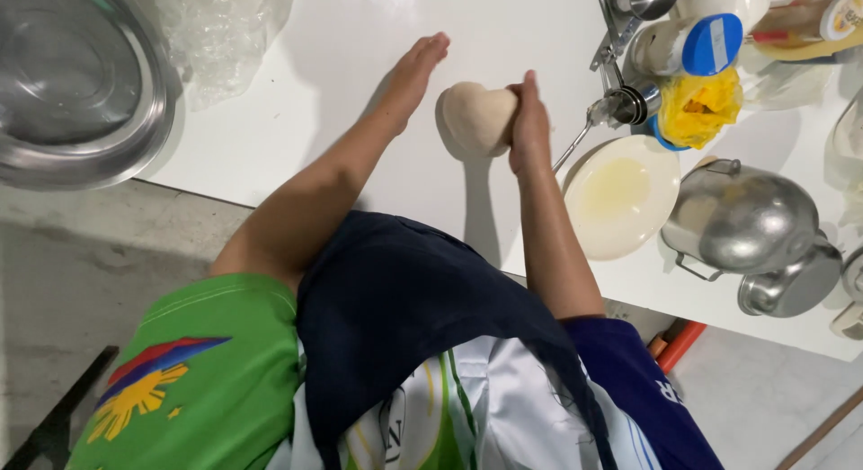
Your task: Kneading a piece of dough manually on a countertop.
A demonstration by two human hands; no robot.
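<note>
Smooth beige dough ball (476,118) on white tabletop (297,119): your right hand (530,124) grip presses it, left hand (415,75) flat, fingers spread.

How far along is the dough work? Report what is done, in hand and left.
Done: the dough ball already looks smooth and gathered into one lump on the white table. In hand: the right hand presses against its side, while the left hand is lifted flat beside it, apart. Left: probably more shaping. The oily plate and the metal bowl hold no dough.

bare table (297,119) left, plate (620,196) crowding right
</note>
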